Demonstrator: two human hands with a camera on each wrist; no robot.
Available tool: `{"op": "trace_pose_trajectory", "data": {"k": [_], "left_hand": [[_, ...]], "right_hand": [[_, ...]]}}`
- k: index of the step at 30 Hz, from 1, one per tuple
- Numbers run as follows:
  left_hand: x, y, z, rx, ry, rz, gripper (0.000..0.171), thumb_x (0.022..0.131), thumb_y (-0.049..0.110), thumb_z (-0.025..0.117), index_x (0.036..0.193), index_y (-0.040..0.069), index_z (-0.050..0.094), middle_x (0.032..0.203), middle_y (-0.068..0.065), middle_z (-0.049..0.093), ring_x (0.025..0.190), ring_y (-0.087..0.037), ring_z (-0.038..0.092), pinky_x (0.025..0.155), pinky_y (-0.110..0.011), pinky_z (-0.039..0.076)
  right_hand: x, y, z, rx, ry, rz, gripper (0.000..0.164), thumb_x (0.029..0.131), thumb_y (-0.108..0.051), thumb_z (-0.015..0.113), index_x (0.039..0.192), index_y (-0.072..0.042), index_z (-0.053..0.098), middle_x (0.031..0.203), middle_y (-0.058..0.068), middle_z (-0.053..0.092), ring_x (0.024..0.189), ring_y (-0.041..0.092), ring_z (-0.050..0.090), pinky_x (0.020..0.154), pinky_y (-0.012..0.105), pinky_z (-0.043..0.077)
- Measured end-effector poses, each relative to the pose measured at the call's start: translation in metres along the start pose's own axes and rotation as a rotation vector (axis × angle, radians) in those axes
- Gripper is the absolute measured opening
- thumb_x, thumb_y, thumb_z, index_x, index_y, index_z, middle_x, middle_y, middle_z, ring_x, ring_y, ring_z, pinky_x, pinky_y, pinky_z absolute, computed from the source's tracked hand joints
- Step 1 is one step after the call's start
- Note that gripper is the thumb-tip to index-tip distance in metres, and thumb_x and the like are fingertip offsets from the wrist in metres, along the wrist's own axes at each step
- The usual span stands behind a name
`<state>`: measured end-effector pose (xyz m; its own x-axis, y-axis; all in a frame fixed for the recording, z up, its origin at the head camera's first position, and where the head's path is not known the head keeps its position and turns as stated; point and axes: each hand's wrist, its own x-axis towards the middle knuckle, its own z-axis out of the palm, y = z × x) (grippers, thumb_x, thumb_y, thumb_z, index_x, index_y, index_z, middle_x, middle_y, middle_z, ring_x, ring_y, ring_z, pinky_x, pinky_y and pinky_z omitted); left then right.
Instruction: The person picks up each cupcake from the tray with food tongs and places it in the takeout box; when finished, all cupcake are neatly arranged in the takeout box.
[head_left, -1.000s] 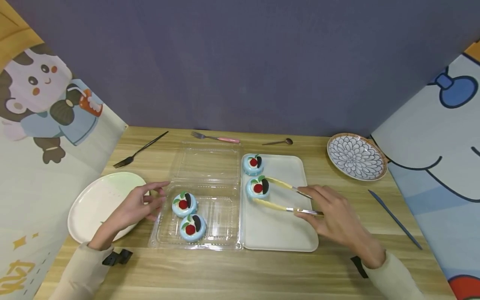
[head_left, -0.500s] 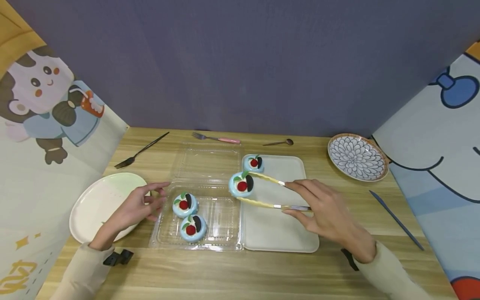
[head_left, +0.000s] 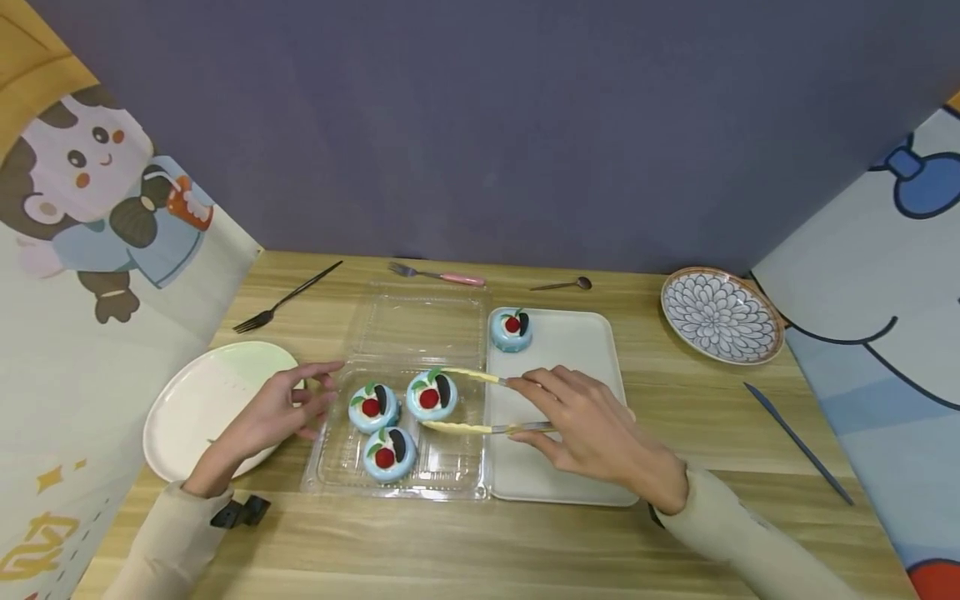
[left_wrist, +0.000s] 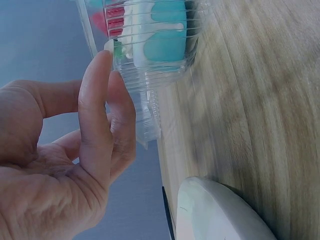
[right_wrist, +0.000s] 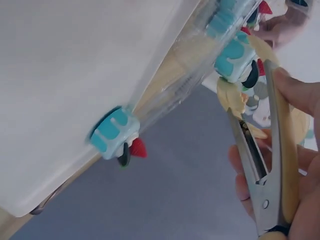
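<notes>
Apparently boxing: cake point(head_left: 431, 402) in tongs point(head_left: 467, 429), clasped by right hand point(head_left: 588, 425); left hand point(head_left: 273, 418) relaxed, empty; lowering into box point(head_left: 452, 458) likely needed.

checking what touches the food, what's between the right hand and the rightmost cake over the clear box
Yellow-tipped tongs, held in the right hand and flanking the cake, as the head view shows.

A cream fabric left sleeve point(head_left: 161, 542) at eight o'clock, with a black angular wrist mount point(head_left: 240, 512); matching cream fabric right sleeve point(head_left: 738, 533) at four.
</notes>
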<state>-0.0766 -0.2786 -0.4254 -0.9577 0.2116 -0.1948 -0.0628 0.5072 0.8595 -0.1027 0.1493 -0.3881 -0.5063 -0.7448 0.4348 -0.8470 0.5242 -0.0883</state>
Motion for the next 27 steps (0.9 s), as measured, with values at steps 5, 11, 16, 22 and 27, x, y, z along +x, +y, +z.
{"op": "trace_pose_trajectory", "data": {"k": [5,11,16,22,27], "left_hand": [[0.0,0.0,0.0,-0.004,-0.002,0.003,0.053,0.095,0.002,0.059,0.146,0.005,0.044,0.124,-0.027,0.055,0.075,-0.015,0.065,0.054,-0.035,0.064],[0.001,-0.001,0.0,-0.009,-0.001,-0.006,0.052,0.095,0.003,0.059,0.146,0.006,0.045,0.124,-0.025,0.054,0.074,-0.014,0.063,0.054,-0.035,0.064],[0.002,-0.003,0.001,-0.016,-0.003,-0.008,0.053,0.095,0.002,0.058,0.146,0.005,0.044,0.125,-0.027,0.054,0.081,-0.021,0.067,0.054,-0.035,0.064],[0.002,-0.004,0.001,-0.024,-0.008,0.009,0.054,0.094,-0.001,0.059,0.145,0.002,0.043,0.123,-0.028,0.055,0.081,-0.026,0.069,0.054,-0.036,0.064],[0.002,-0.004,0.0,-0.027,-0.008,0.012,0.054,0.094,0.0,0.059,0.146,0.002,0.043,0.122,-0.028,0.054,0.081,-0.024,0.069,0.054,-0.037,0.064]], "right_hand": [[0.008,-0.007,0.007,-0.015,-0.047,0.0,0.059,0.083,-0.048,0.074,0.129,-0.013,0.06,0.113,-0.001,0.066,0.086,0.015,0.061,0.073,0.03,0.059],[0.018,-0.013,0.013,-0.069,-0.137,0.019,0.058,0.085,-0.05,0.071,0.129,-0.014,0.059,0.109,-0.002,0.065,0.084,0.015,0.061,0.071,0.028,0.059],[0.023,-0.016,0.021,-0.059,-0.169,0.022,0.059,0.086,-0.051,0.07,0.13,-0.012,0.059,0.108,0.0,0.065,0.082,0.015,0.061,0.069,0.028,0.059],[0.024,-0.015,0.027,-0.024,-0.179,0.044,0.062,0.085,-0.05,0.072,0.132,-0.012,0.058,0.11,0.0,0.065,0.084,0.015,0.062,0.072,0.028,0.06],[0.025,-0.014,0.029,-0.012,-0.184,0.053,0.063,0.084,-0.05,0.073,0.133,-0.013,0.058,0.111,-0.001,0.065,0.084,0.015,0.061,0.073,0.029,0.06]]}}
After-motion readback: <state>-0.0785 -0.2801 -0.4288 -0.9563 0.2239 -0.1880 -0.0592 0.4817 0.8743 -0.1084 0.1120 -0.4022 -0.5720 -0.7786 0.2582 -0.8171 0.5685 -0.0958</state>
